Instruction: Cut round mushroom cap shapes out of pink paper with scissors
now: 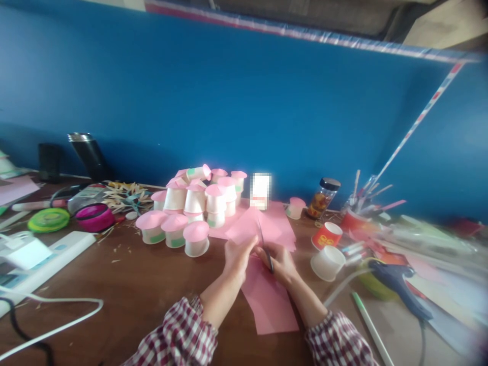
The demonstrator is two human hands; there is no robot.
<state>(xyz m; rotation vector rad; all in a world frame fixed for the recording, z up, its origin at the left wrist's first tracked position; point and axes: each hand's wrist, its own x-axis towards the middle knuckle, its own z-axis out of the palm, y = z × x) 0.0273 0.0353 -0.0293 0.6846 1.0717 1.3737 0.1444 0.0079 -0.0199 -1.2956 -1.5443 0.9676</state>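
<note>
My left hand (237,254) grips a sheet of pink paper (247,230) that it holds up over the brown table (145,284). My right hand (280,262) is closed round the dark handles of scissors (267,251), whose blades point up into that sheet. Another pink sheet (269,302) lies flat on the table under both hands. Both forearms wear checked sleeves.
Several pink-topped paper cups (190,213) are piled behind my hands. A white cup (328,263), a red cup (328,235), a jar (323,198) and a pen holder (353,218) stand right. A glue gun (396,282) lies right. A power strip (46,259), cables and tape rolls lie left.
</note>
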